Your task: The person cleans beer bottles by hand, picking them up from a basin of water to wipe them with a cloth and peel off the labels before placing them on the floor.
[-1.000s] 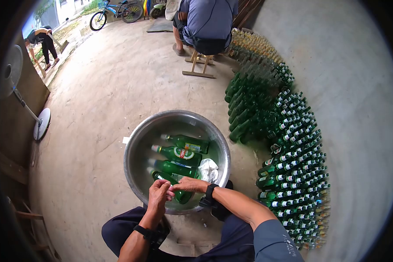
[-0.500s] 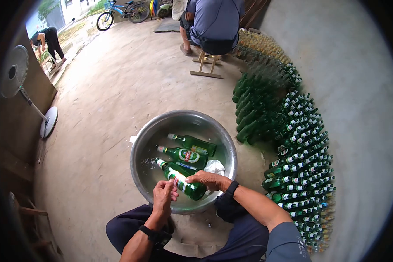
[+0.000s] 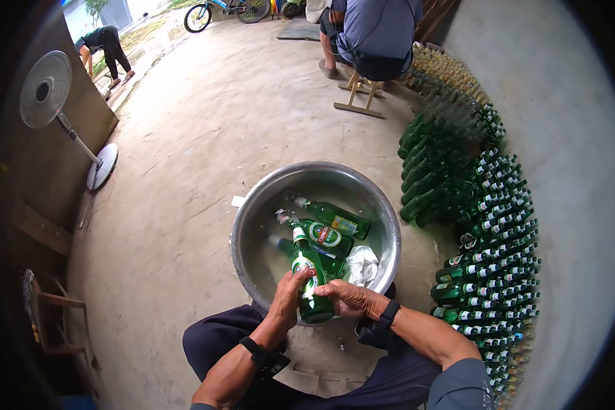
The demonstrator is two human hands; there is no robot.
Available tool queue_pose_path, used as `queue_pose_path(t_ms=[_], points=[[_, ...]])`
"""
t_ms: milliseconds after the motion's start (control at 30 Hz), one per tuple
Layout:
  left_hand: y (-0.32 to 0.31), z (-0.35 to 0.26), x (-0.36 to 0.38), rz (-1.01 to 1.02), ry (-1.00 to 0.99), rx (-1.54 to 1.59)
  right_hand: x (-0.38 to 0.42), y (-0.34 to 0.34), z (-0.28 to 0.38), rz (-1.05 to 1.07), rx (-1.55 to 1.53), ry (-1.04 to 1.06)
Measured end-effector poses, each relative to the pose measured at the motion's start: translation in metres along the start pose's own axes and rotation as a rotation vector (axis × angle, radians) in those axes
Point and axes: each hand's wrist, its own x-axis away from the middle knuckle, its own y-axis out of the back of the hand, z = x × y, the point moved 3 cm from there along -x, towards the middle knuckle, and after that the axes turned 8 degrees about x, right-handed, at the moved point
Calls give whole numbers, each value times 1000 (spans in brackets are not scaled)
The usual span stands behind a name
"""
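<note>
Over the near edge of a metal basin, a green glass beer bottle with a pale label is in both my hands, its neck pointing away from me. My left hand is closed round its left side, with the thumb over the label. From the right, my right hand grips the lower body; some of its fingers are hidden. Several more green bottles lie in water in the basin, including one with a red and white label and one farther back. A crumpled white cloth sits beside them.
Many green bottles stand packed along the right wall. A person sits ahead on a wooden stool; another person bends at the doorway. A fan stands left, near a wooden chair.
The view has shifted, so the room appears farther right. My left hand has moved from pinching near the label to wrapping round the bottle, which now points more directly away from me.
</note>
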Motion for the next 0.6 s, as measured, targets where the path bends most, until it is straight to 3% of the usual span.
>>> queue_pose_path(t_ms=[100, 167, 233, 367, 433, 533, 600], points=[[-1, 2, 0, 31, 9, 41, 3, -7, 1, 3, 49, -49], [3, 6, -3, 36, 121, 114, 2, 1, 3, 6, 70, -85], [-1, 2, 3, 56, 134, 128, -4, 26, 4, -43, 661, -196], [-20, -5, 17, 93, 172, 135, 33, -8, 61, -29, 849, -345], [-15, 3, 15, 145, 185, 164, 39, 8, 83, -173, 909, -286], [-28, 1, 24, 140, 282, 236, 28, 55, 81, -528, 612, 4], [-28, 5, 25, 161, 276, 243, 15, 68, 72, -586, 538, 62]])
